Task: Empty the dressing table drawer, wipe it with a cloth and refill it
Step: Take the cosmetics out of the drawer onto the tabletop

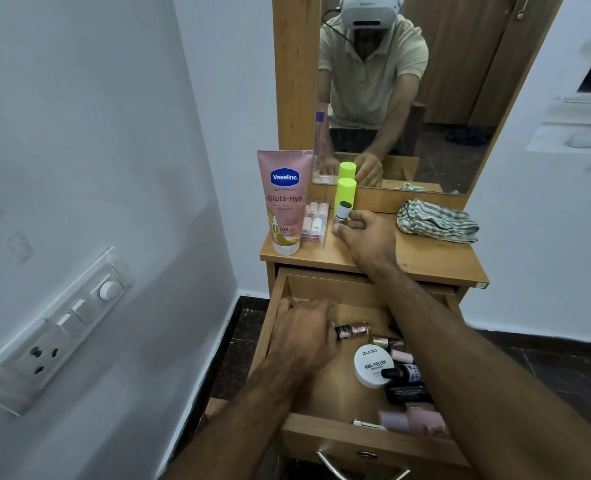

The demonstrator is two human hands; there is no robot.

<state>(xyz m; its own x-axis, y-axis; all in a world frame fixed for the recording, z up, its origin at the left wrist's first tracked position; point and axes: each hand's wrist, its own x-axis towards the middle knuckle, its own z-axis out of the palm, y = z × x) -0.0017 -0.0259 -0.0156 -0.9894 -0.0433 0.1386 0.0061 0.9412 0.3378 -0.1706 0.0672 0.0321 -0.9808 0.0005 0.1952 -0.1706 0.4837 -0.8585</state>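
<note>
The wooden drawer point(325, 386) of the dressing table stands pulled out. Inside it my left hand point(301, 336) grips a glittery pink nail polish bottle point(353, 330) lying on its side. Further right in the drawer lie a white round nail polish remover tub point(372, 367) and several small bottles point(405, 372). On the tabletop point(425, 258) my right hand point(366, 233) pinches a small silver-and-white bottle point(342, 213), which stands upright in front of a neon green bottle point(345, 195). A striped grey cloth point(436, 221) lies bunched at the tabletop's right.
A pink Vaseline tube point(284, 202) and a clear box of small bottles point(315, 221) stand at the tabletop's left. A mirror point(408, 91) rises behind. A white wall with a switch panel point(58, 330) is on the left. The drawer handle point(360, 465) is nearest me.
</note>
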